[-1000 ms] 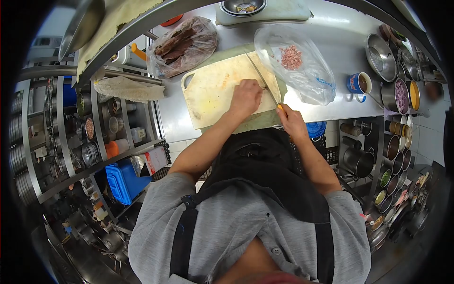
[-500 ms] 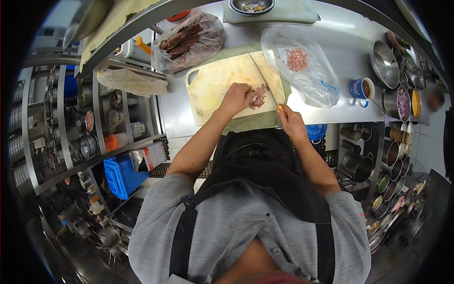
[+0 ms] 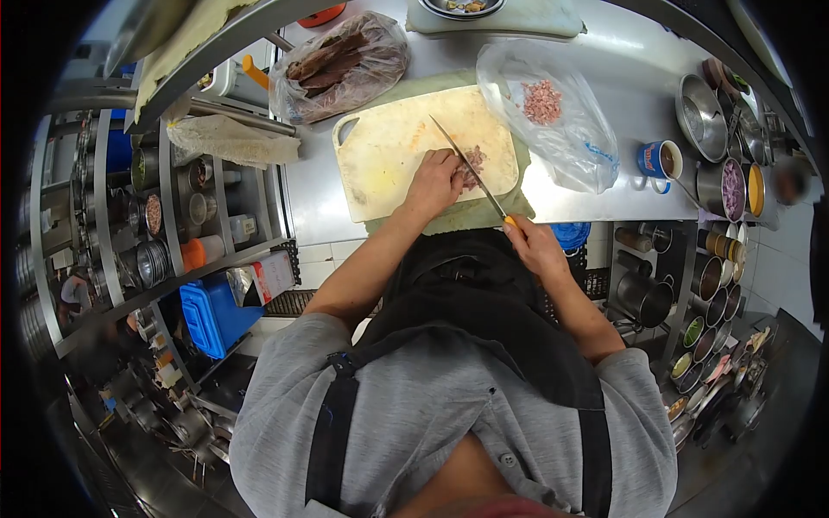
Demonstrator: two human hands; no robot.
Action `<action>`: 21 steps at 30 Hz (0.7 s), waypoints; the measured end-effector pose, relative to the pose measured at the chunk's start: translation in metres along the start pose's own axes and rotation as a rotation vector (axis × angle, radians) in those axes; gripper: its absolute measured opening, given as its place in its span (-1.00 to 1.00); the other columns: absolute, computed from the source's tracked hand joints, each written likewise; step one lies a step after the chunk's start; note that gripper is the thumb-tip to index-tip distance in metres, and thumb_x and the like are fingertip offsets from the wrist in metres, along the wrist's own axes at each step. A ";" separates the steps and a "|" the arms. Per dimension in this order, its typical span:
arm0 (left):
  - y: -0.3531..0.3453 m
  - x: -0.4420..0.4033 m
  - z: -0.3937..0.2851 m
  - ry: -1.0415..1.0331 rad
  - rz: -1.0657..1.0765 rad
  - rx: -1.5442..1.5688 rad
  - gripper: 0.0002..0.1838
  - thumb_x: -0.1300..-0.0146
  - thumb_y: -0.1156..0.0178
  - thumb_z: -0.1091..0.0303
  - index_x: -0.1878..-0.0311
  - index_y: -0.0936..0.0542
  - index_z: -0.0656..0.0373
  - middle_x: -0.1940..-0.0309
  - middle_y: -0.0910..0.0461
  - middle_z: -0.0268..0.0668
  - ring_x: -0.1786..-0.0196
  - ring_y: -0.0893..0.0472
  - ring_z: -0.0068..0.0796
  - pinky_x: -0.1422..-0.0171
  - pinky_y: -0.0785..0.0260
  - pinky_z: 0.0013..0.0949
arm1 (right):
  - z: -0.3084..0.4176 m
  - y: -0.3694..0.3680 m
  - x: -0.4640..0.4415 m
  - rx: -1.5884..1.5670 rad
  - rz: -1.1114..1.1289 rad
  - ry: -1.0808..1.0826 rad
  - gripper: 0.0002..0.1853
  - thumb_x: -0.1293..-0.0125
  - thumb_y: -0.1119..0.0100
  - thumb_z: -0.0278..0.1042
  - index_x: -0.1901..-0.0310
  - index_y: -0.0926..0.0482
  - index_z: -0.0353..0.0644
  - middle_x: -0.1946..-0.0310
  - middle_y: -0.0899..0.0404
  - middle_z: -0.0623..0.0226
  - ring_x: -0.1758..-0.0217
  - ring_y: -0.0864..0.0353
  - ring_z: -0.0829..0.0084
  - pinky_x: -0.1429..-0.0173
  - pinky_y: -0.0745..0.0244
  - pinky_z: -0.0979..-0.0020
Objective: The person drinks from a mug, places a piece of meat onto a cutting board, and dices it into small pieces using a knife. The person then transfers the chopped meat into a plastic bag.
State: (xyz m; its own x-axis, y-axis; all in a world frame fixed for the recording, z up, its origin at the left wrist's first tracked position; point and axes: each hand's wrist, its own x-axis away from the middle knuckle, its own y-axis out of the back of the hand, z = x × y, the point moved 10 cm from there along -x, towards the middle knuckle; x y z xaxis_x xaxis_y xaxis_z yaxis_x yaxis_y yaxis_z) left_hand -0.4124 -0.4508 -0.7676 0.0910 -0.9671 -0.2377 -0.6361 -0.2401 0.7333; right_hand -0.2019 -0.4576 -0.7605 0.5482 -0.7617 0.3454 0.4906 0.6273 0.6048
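My right hand (image 3: 535,244) is closed around the yellow handle of a long knife (image 3: 466,161), whose blade slants up and left over the cutting board (image 3: 371,164). Beside the blade, my left hand (image 3: 434,180) has its fingers bent together against the pinkish meat (image 3: 475,161), part of which the hand and blade hide. Cut bits lie to the right of the blade. Behind the board's right corner, a clear plastic bag (image 3: 574,142) has chopped pink meat (image 3: 542,103) on it.
Behind the board's left side is a plastic bag of dark brown pieces (image 3: 324,73). To the right stand a blue and white cup (image 3: 660,161), a steel bowl (image 3: 701,116) and a pot of chopped purple food (image 3: 733,188). A metal shelf edge (image 3: 216,56) arches overhead.
The knife has swung left, its blade now crossing the meat close to my left hand. Against the first frame, my left hand sits further left and more of the meat shows.
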 end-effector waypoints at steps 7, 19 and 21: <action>-0.001 0.001 -0.001 -0.041 -0.030 -0.005 -0.78 -0.08 -0.24 0.54 0.16 -0.62 0.27 0.09 -0.61 -0.08 -0.01 -0.55 0.00 -0.14 -0.46 -0.10 | 0.003 0.000 -0.006 0.030 0.034 0.017 -0.62 -0.50 -0.12 -0.09 -0.08 -0.61 -0.25 0.32 -0.63 -0.25 0.15 -0.62 -0.24 0.10 -0.48 -0.07; -0.003 0.000 0.001 -0.006 -0.020 0.030 -0.78 -0.14 -0.25 0.55 0.11 -0.64 0.26 0.10 -0.62 -0.09 -0.04 -0.57 0.00 -0.14 -0.46 -0.10 | 0.012 -0.025 -0.079 -0.015 -0.078 0.047 -0.68 -0.49 -0.11 -0.06 -0.08 -0.63 -0.07 0.38 -0.65 -0.14 0.22 -0.65 -0.18 0.13 -0.50 -0.07; 0.000 0.000 0.001 -0.002 -0.024 0.051 -0.79 -0.15 -0.26 0.53 0.11 -0.63 0.25 0.11 -0.63 -0.10 -0.03 -0.57 0.00 -0.13 -0.45 -0.09 | 0.007 -0.026 -0.074 0.007 -0.068 0.009 -0.66 -0.49 -0.11 -0.07 -0.09 -0.62 -0.12 0.39 -0.64 -0.15 0.22 -0.65 -0.19 0.15 -0.50 -0.05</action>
State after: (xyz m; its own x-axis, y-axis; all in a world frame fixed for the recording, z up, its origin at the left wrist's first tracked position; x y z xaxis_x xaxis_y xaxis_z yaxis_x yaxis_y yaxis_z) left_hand -0.4133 -0.4509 -0.7683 0.1053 -0.9609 -0.2560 -0.6719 -0.2585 0.6941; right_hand -0.2600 -0.4188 -0.7973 0.5199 -0.8009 0.2970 0.5220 0.5731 0.6318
